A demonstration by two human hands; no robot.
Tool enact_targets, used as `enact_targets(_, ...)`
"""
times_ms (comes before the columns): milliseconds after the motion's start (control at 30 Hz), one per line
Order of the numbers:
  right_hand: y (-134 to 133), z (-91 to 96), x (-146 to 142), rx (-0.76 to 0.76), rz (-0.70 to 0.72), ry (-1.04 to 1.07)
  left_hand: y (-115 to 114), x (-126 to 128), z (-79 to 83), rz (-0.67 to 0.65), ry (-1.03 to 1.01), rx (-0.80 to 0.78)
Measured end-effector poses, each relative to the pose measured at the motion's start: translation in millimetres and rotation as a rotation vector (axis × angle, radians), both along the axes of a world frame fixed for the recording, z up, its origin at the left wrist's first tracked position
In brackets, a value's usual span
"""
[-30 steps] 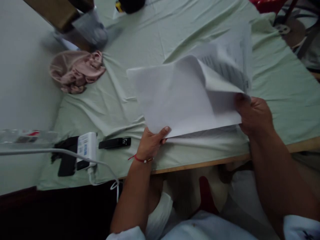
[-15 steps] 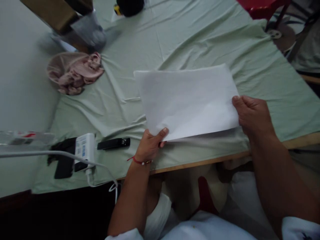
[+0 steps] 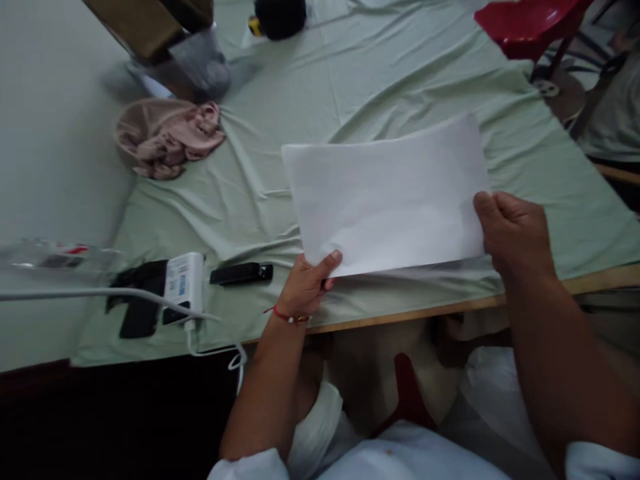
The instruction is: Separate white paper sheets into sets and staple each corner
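White paper (image 3: 393, 200), blank on the side facing me, is held above the green tablecloth; whether it is one sheet or several I cannot tell. My left hand (image 3: 310, 283) pinches its near left corner, thumb on top and fingers underneath. At the right edge, my right hand (image 3: 515, 230) grips it with the thumb on top and the other fingers curled out of sight. The paper bows a little, its far right corner raised. A black stapler (image 3: 241, 273) lies on the cloth to the left of my left hand.
A white power strip (image 3: 184, 283) with a cable sits at the left, beside a black object (image 3: 139, 310). Farther back are a crumpled pink cloth (image 3: 173, 137), a cardboard box (image 3: 135, 27) and a dark round object (image 3: 280, 17). A red chair (image 3: 533, 27) stands beyond the table.
The view has shifted slightly, so the table things appear farther right. The paper's far right corner has lifted and the sheet bows more. Both hands keep their hold.
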State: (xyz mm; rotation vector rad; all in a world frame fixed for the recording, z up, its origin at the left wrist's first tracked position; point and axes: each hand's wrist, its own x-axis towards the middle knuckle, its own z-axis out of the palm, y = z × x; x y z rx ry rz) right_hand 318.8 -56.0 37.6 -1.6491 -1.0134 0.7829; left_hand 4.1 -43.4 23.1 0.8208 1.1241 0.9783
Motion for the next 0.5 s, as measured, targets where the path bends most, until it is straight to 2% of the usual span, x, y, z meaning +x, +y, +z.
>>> enact_targets(67,3,0.7,-4,-0.041,-0.028,0.131,0,-5,1.1,0.009,-0.014,0.022)
enact_targets(200,9,-0.5,-9,-0.238,0.093,0.564,-2,-17,3.5,0.036,-0.007,0.040)
enact_targets(367,10,-4.0,-18,-0.358,0.143,0.687,-8,-33,5.1,0.021,0.000,0.053)
enact_targets(500,10,-4.3,-35,-0.391,0.146,0.710,-12,-43,6.1,0.014,0.027,0.034)
